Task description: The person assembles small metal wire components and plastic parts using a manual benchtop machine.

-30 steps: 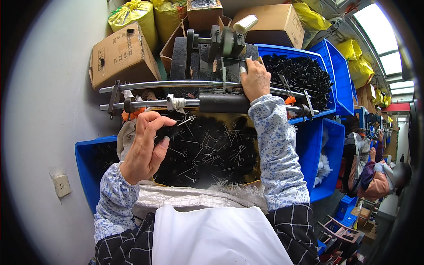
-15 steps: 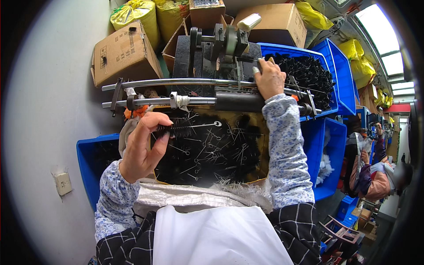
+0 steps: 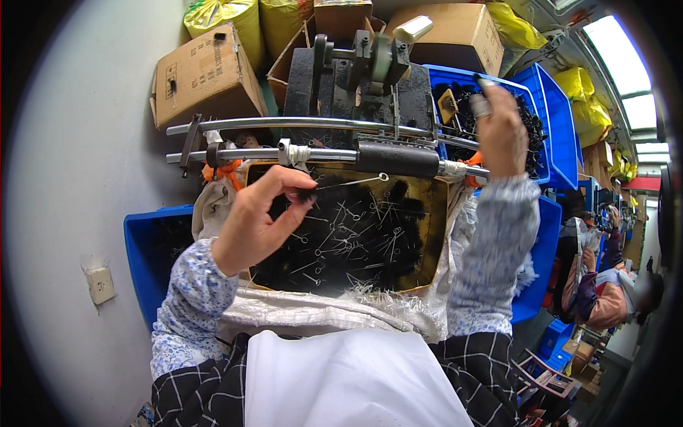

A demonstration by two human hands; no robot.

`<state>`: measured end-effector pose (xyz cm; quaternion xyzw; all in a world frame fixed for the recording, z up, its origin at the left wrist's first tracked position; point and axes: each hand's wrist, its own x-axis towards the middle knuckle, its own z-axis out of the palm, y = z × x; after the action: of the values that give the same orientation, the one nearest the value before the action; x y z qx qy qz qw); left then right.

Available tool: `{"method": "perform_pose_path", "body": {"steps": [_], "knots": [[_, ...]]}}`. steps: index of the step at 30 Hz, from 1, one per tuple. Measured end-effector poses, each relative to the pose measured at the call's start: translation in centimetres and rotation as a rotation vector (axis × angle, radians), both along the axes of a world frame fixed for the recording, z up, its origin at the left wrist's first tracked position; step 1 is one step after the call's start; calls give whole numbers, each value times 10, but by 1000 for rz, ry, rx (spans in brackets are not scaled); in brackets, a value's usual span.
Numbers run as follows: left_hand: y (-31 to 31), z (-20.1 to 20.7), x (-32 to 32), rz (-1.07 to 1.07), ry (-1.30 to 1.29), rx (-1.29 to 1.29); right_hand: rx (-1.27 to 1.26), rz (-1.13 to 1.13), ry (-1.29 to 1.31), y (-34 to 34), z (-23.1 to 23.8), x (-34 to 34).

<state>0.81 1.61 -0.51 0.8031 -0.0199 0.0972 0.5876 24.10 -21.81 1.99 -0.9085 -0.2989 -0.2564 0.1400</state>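
My left hand [image 3: 249,224] pinches a small black bristle brush [image 3: 306,193] between thumb and fingertips. Its thin wire handle points right and ends in a loop. Below it, a yellow tub [image 3: 442,231] holds many black brushes [image 3: 341,238] with looped wire handles. My right hand [image 3: 505,132] is raised above a blue bin [image 3: 546,160] of similar brushes; motion smears its fingers, so I cannot make out whether they hold anything. Close to its left is the machine's sliding black sleeve [image 3: 398,158] on the front metal rail, with a small yellowish plate [image 3: 447,107] above.
Behind the rails stands a dark machine [image 3: 356,92] with a wheel. Cardboard boxes [image 3: 206,78] and yellow sacks [image 3: 235,28] crowd the back. Another blue bin [image 3: 153,263] is at left beside the wall. A co-worker [image 3: 601,288] sits far right.
My right hand has left the machine's rail and moved right and up over the blue bin. My left hand has shifted right with the brush, its loop tilting up slightly.
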Motion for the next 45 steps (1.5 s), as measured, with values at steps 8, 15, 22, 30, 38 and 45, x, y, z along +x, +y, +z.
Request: {"method": "perform_pose_path", "body": {"steps": [8, 15, 22, 30, 38, 45], "knots": [[-19, -12, 0, 187, -103, -59, 89, 597, 423, 60, -18, -103], [11, -60, -23, 156, 154, 830, -224, -26, 150, 53, -72, 2], [13, -62, -21, 94, 179, 987, -169, -13, 242, 59, -76, 6], [15, -48, -20, -2, 178, 829, -130, 37, 263, 57, -83, 22], [23, -4, -25, 90, -21, 667, -284, -153, 268, 52, -71, 8], [28, 11, -23, 183, -70, 423, -94, -85, 279, 49, -86, 5]]}}
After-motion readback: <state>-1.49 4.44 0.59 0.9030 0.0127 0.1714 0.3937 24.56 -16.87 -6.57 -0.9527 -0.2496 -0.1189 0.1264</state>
